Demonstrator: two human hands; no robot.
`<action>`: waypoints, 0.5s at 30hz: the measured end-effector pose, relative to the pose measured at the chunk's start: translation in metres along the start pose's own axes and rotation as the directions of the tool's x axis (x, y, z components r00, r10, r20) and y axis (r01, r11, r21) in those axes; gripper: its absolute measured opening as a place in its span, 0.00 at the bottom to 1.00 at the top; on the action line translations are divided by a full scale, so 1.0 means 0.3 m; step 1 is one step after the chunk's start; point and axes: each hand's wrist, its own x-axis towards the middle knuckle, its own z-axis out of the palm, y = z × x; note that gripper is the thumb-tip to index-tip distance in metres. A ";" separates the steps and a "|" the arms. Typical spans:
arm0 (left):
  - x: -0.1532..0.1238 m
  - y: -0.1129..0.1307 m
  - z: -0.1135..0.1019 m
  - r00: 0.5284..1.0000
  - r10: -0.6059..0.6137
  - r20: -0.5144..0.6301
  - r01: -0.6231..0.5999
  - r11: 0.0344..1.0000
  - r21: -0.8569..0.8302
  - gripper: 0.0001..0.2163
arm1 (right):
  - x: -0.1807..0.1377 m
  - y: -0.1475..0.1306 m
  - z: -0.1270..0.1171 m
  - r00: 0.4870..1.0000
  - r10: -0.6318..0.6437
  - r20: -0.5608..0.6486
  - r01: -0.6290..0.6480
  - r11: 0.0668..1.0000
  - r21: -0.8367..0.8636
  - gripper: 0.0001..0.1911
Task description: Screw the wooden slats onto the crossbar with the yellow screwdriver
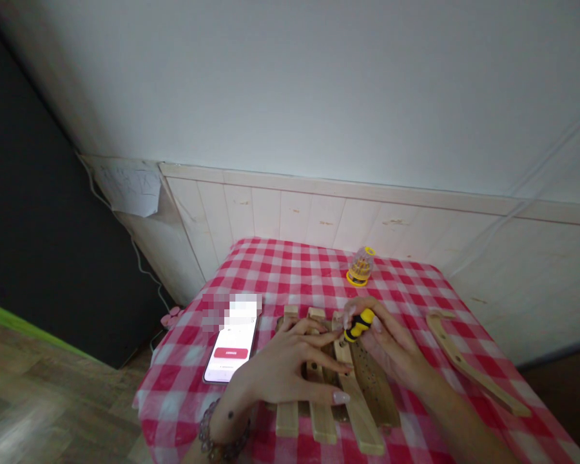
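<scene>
My right hand (386, 341) grips a short yellow-and-black screwdriver (359, 325), its tip down at a hole in a pale wooden slat (362, 419). Fingers spread, my left hand (294, 361) lies flat across the slats and presses on them. Two more wooden slats, a middle one (323, 422) and a left one (287, 419), lie side by side under that hand. Beneath the slats is a darker brown wooden board (379, 393) with small dark specks. Whether a screw sits under the screwdriver tip is too small to tell.
A lit phone (232, 348) lies left of the slats. A clear-topped yellow bit case (361, 267) stands at the back. One curved wooden piece with holes (473, 367) lies at the right. A red-and-white checked cloth (290, 270) covers the table, which meets a panelled wall (294, 212).
</scene>
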 end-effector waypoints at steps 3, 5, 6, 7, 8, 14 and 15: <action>0.002 0.000 -0.001 1.000 0.008 0.000 -0.008 1.000 -0.005 0.20 | 0.000 -0.004 -0.004 1.000 -0.024 -0.017 0.023 0.999 -0.039 0.11; 0.003 -0.001 0.000 1.000 0.007 0.000 -0.007 1.000 -0.003 0.20 | 0.001 -0.002 -0.005 1.000 -0.024 -0.013 0.023 0.999 -0.028 0.11; 0.003 -0.001 0.001 1.000 0.006 0.001 -0.006 1.000 0.000 0.20 | 0.001 0.000 -0.005 1.000 -0.027 -0.010 0.027 0.999 -0.021 0.11; 0.003 -0.002 0.002 1.000 0.003 0.002 -0.003 1.000 0.003 0.20 | 0.002 0.003 -0.004 0.999 -0.034 -0.009 0.034 0.999 -0.014 0.10; 0.003 -0.003 0.003 1.000 0.000 0.003 0.000 1.000 0.006 0.20 | 0.003 0.005 -0.002 0.999 -0.043 -0.014 0.043 0.999 -0.008 0.10; 0.000 -0.007 0.006 1.000 -0.002 -0.004 0.002 1.000 0.013 0.20 | 0.012 -0.005 0.016 0.999 0.038 -0.014 -0.036 0.996 0.078 0.22; 0.000 -0.008 0.006 1.000 0.002 -0.001 -0.002 1.000 0.011 0.20 | 0.013 -0.008 0.017 0.998 0.062 -0.003 -0.061 0.995 0.081 0.23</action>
